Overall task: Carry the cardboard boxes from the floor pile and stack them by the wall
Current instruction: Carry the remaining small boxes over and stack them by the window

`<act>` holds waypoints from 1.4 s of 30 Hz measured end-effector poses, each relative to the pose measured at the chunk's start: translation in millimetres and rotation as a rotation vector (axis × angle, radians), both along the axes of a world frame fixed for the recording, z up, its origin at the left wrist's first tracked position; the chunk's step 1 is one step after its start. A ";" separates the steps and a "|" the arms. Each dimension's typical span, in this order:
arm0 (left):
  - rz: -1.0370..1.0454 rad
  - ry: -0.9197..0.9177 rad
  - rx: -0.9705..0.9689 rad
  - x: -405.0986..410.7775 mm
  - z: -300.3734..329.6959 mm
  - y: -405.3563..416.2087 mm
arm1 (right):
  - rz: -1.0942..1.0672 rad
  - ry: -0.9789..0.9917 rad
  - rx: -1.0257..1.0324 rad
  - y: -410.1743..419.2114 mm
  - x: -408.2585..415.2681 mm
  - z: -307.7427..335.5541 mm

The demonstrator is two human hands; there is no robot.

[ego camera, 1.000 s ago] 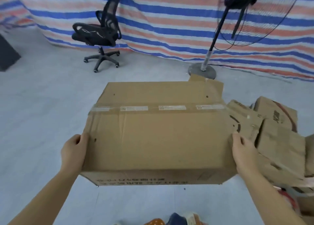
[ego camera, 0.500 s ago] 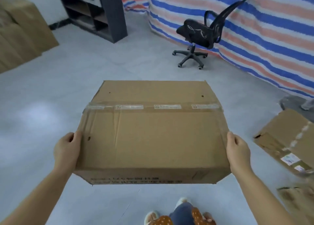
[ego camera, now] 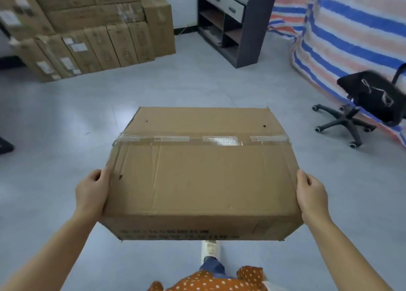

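I carry a large brown cardboard box [ego camera: 202,176] in front of me, level, with a strip of clear tape across its top and printed text on its near side. My left hand [ego camera: 91,191] grips the box's left edge, thumb at the top rim. My right hand [ego camera: 312,194] grips the right edge the same way. The fingers of both hands are hidden behind the box's sides. A stack of cardboard boxes [ego camera: 87,31] stands against the white wall at the far left.
A dark shelf unit with drawers [ego camera: 232,22] stands by the wall, right of the stack. A black office chair [ego camera: 371,101] is at the right, before a striped tarp [ego camera: 351,26]. Grey floor [ego camera: 197,84] lies between me and the stack. My foot [ego camera: 211,253] shows below the box.
The view has swung left: the floor pile has left the frame, the chair has shifted to the right edge, and the wall stack and shelf unit have come into view. My grip is unchanged.
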State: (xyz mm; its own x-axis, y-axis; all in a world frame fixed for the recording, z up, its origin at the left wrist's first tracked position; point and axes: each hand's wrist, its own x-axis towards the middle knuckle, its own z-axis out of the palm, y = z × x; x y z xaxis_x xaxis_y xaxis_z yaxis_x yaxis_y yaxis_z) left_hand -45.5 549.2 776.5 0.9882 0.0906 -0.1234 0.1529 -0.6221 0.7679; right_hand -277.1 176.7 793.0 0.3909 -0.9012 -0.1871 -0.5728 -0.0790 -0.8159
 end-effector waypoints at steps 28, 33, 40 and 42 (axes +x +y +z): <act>0.622 -0.097 -0.020 422.1 26.4 219.0 | 0.594 -0.050 -0.037 147.3 666.3 11.4; 0.565 -0.108 -0.006 525.6 32.5 214.8 | 0.552 -0.049 -0.025 144.7 766.8 4.3; 0.582 -0.109 -0.071 695.6 26.4 186.4 | 0.558 -0.063 -0.025 120.0 944.1 5.6; 0.588 -0.110 -0.082 745.4 27.6 177.7 | 0.572 -0.062 -0.040 110.6 998.1 16.3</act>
State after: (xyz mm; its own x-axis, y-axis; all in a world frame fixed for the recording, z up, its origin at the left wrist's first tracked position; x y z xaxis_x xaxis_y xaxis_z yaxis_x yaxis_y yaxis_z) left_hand 699.9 726.9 804.1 0.7824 0.6205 -0.0534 0.3705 -0.3948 0.8408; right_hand 721.0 287.3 809.2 0.8274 -0.5489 -0.1189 -0.3812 -0.3935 -0.8366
